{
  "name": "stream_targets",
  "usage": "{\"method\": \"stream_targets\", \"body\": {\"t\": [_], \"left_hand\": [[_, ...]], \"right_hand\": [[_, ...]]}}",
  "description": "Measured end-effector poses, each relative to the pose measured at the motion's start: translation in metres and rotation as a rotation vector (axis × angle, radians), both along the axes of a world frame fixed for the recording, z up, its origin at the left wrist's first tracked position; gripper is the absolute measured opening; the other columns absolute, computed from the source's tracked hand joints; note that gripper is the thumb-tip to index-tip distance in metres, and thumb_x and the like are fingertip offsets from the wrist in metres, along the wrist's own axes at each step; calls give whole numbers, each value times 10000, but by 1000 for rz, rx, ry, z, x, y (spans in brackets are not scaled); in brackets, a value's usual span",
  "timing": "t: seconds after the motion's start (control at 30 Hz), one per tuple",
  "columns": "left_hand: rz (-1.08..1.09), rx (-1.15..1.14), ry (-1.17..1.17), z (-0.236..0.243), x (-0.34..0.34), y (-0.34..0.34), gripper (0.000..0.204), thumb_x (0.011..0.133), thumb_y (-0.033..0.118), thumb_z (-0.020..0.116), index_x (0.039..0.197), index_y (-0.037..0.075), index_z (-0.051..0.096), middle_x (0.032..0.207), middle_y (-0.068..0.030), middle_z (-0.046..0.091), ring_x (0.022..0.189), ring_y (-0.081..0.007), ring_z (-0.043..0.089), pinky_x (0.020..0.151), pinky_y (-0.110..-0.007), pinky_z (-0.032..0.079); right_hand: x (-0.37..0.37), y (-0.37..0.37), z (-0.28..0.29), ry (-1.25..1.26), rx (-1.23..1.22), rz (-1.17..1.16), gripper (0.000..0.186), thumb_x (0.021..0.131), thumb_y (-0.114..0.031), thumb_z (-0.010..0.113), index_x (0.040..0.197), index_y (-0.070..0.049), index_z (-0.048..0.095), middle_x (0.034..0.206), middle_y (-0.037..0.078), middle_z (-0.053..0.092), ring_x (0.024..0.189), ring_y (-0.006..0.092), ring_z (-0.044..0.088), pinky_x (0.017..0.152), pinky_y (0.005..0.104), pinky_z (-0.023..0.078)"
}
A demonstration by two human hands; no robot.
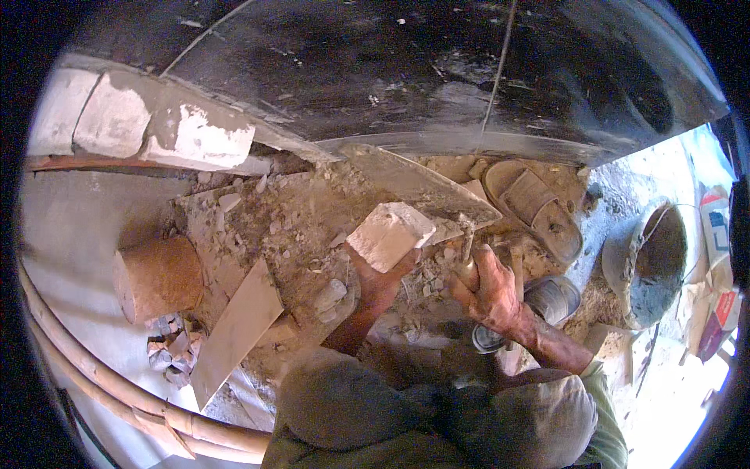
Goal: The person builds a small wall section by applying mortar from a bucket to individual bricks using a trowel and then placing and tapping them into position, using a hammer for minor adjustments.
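Observation:
My left hand (pixel 380 275) holds a pale, dusty brick (pixel 389 233) from underneath, lifted over the rubble. My right hand (pixel 492 291) grips the handle of a mason's trowel (pixel 422 187), whose broad grey blade reaches up and left behind the brick. The blade's edge lies close to the brick's far side; whether they touch I cannot tell. Both forearms come in over my bent knees at the bottom.
Rubble and dirt (pixel 297 227) cover the ground. A flat tile (pixel 234 332) and a round reddish block (pixel 156 277) lie left. Whitish bricks (pixel 156 125) line a curved black wall (pixel 437 70). Sandals (pixel 539 207), a mortar pan (pixel 652 262) right, bamboo poles (pixel 117 391) lower left.

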State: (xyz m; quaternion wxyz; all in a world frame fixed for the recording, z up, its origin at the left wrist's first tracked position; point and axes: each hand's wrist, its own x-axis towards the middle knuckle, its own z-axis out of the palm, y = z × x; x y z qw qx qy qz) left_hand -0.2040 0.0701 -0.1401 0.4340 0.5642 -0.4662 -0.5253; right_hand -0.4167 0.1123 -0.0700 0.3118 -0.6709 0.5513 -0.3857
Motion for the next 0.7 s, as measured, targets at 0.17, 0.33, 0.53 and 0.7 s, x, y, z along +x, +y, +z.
{"method": "stream_targets", "body": {"t": [0.17,0.33,0.53,0.7], "left_hand": [[-59,77,243,-26,15,0,631,776,7,730,1292,-8,368,1165,-154,546,1059,-250,576,894,-361,512],[-61,-57,41,-45,24,8,629,793,196,748,1322,63,437,1274,-134,519,1074,-290,561,912,-390,503],[80,27,275,-20,14,13,723,743,24,779,1339,28,370,1274,-141,496,1159,-267,517,966,-417,477],[-224,-427,-463,-26,18,5,766,682,63,820,1329,28,411,1243,-109,551,1118,-284,560,959,-419,474]], "right_hand": [[-3,9,-35,-19,125,-34,406,810,-139,689,1110,-5,451,794,196,610,664,395,621,551,451,490],[-6,6,-45,167,346,142,363,830,-225,675,1024,-19,447,756,194,596,654,417,609,537,494,474],[-3,-10,17,-112,101,-30,435,819,-240,670,1100,-10,430,730,229,584,642,447,598,543,500,484],[-9,15,-79,109,498,83,380,811,-209,689,1017,-15,436,755,236,574,720,451,600,588,493,481]]}}
